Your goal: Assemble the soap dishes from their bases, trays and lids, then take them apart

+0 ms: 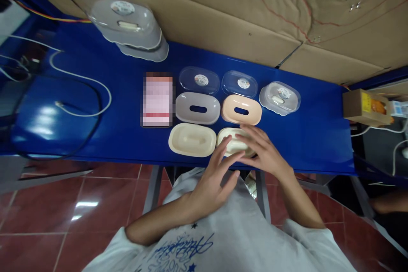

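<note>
A cream oval tray (230, 146) lies near the table's front edge, partly covered by my hands. My left hand (218, 174) hovers at its near side, fingers spread and holding nothing. My right hand (263, 148) reaches over its right end with fingers apart; whether the fingertips touch the rim I cannot tell. To the left sits a larger cream oval tray (192, 140). Behind them are a grey oval piece with a slot (181, 108) and a peach oval piece with a slot (228, 110). Two clear oval lids with round stickers, a left lid (188, 78) and a right lid (229, 85), lie farther back.
A lidded oval box (277, 104) stands at the right, and stacked lidded boxes (143, 51) at the back left. A pixelated pink-screened device (157, 100) lies left of the pieces. Cables (102, 83) cross the blue table (127, 144). A cardboard box (353, 106) is far right.
</note>
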`<action>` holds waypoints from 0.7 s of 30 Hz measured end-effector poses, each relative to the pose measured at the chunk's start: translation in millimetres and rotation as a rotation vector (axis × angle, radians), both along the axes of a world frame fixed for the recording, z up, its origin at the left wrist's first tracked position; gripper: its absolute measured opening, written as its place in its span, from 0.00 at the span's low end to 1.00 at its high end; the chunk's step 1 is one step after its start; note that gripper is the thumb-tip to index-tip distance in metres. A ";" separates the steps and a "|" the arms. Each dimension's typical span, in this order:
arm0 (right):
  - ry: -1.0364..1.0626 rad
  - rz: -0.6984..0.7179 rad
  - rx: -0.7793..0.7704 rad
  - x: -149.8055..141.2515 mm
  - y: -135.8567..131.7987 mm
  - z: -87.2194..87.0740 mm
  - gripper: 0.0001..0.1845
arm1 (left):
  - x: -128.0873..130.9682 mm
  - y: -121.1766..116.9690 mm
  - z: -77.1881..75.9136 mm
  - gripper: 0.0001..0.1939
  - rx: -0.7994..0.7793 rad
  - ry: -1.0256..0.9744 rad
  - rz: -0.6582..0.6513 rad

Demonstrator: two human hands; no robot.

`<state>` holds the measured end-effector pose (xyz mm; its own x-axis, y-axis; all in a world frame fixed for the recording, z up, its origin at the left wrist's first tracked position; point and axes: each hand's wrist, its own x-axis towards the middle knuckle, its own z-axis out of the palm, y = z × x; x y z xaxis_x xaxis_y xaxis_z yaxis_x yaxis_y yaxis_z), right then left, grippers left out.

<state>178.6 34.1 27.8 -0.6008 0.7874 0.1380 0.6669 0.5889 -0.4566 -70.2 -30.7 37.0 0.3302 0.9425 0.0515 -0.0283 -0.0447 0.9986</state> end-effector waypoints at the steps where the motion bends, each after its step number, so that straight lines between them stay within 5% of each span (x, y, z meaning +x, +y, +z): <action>1: 0.012 -0.048 0.032 8.7 8.5 5.4 0.37 | 0.0 0.0 0.1 0.32 -0.006 -0.002 -0.005; 5: -0.023 -0.385 0.209 63.6 62.5 20.8 0.37 | 1.0 0.2 0.4 0.27 -0.035 -0.028 0.009; 9: -0.196 -0.412 0.046 112.4 121.2 13.7 0.60 | 5.7 3.1 3.0 0.24 -0.063 -0.069 0.010; 12: -0.174 -0.405 -0.047 128.1 135.1 10.3 0.58 | 12.5 8.1 5.6 0.22 -0.129 -0.157 0.023; 17: 0.022 -0.542 0.016 114.1 75.9 41.1 0.57 | 30.0 22.5 4.2 0.33 -0.347 -0.459 -0.045; 21: 0.099 -0.272 -0.157 63.2 8.0 67.4 0.58 | 42.4 34.9 3.3 0.56 -0.391 -0.568 -0.192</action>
